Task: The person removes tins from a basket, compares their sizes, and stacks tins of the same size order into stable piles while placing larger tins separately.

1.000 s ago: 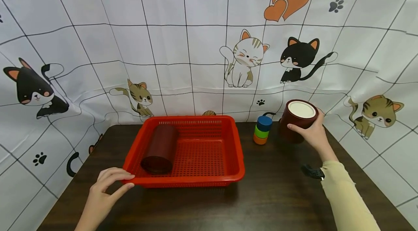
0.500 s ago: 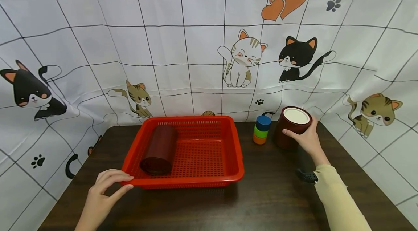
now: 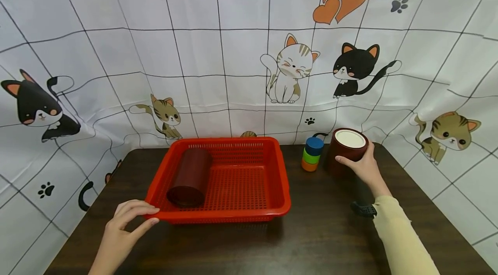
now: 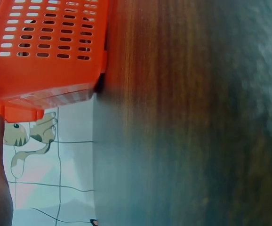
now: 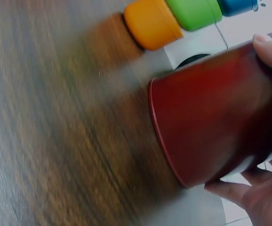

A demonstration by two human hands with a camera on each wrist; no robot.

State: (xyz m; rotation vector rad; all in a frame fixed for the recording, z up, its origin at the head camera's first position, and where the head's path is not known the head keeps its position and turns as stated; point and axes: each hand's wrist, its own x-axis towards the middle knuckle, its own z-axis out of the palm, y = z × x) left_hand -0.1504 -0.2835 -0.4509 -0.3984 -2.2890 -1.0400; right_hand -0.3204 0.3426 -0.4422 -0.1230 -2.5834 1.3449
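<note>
A dark maroon canister (image 3: 346,154) with a white round top stands upright at the right of the table. My right hand (image 3: 365,167) grips it from its right side, thumb across the front; in the right wrist view, fingers (image 5: 232,190) curve under the canister's other side. My left hand (image 3: 126,227) holds the front left corner of a red plastic basket (image 3: 233,214), fingers over the rim and thumb just below. Inside the basket, on its left, lies a second maroon canister (image 3: 190,177) on its side.
A small stack of blue, green and orange cups (image 3: 312,154) stands between the basket and the upright canister. Behind the dark wooden table (image 3: 303,236) hangs a white cat-print sheet (image 3: 233,50). A black strap (image 3: 363,209) sits at the right wrist.
My right hand has brought the maroon canister slightly left and down, nearer the stacked cups. The left hand and basket have stayed in place.
</note>
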